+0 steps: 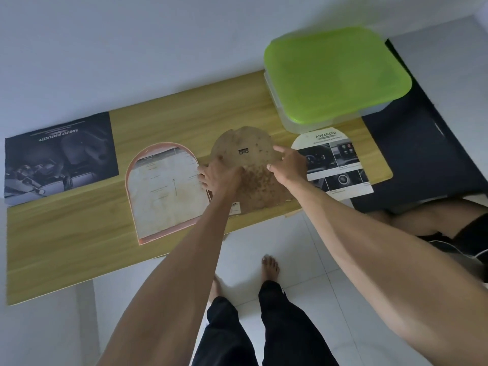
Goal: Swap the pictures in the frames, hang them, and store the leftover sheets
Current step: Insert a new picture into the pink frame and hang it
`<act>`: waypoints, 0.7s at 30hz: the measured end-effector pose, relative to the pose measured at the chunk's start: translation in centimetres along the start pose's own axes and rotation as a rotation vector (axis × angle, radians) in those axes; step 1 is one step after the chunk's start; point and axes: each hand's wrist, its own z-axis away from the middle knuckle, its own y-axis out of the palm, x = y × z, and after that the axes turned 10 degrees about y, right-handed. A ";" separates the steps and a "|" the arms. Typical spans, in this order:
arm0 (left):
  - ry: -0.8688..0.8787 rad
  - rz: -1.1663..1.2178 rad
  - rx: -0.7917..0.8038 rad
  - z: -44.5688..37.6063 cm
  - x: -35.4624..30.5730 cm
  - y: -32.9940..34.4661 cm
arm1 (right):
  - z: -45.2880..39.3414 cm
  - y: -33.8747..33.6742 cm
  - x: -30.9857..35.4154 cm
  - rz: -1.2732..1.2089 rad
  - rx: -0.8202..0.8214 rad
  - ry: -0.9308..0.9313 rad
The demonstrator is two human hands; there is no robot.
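Both forearms reach over the desk [79, 233] edge. Left hand [219, 178] lies flat, fingers spread, on the brown arched backing board [253, 165] at mid-desk. Right hand [287, 165] touches the board's right edge, fingers apart, gripping nothing. Arched frame [163, 191] lies just left; arch-cut printed sheet [340, 165] just right; dark brochure sheet [58, 157] far left; green-lidded box [335, 77] behind.

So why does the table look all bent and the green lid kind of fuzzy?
In the head view, the wide-angle lens curves the wooden table and stretches the arms toward the bottom edge; the green lid looks soft and slightly smeared, probably motion blur; the light is dim and even, with no glare; small print on the arch-shaped sheet is unreadable.
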 end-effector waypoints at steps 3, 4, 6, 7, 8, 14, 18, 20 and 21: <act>0.040 0.127 -0.018 -0.8 0.4 -0.3 | -0.2 -0.4 -0.3 -0.046 0.014 0.005; 0.073 0.201 -0.027 -1.0 0.6 -0.4 | -0.3 -0.6 -0.4 -0.078 0.023 0.011; 0.115 0.334 -0.041 -1.3 0.9 -0.9 | -0.4 -1.0 -0.6 -0.200 0.042 0.045; 0.126 0.387 -0.037 -1.3 1.0 -1.3 | -0.4 -1.2 -0.6 -0.279 0.054 0.071; 0.134 0.441 -0.029 -1.2 1.1 -1.7 | -0.2 -1.4 -0.4 -0.347 0.065 0.094; 0.142 0.583 -0.036 -1.6 2.8 -5.0 | 1.0 -0.3 2.2 -0.458 0.096 0.063; 0.198 0.615 -0.047 -1.7 5.3 -9.4 | 2.7 2.3 5.3 -0.457 0.125 0.029; 0.221 0.607 -0.079 -1.7 7.1 -11.8 | 3.9 4.2 6.7 -0.455 0.145 0.017; 0.224 0.601 -0.113 -1.7 8.1 -12.9 | 4.6 5.2 7.4 -0.452 0.159 0.007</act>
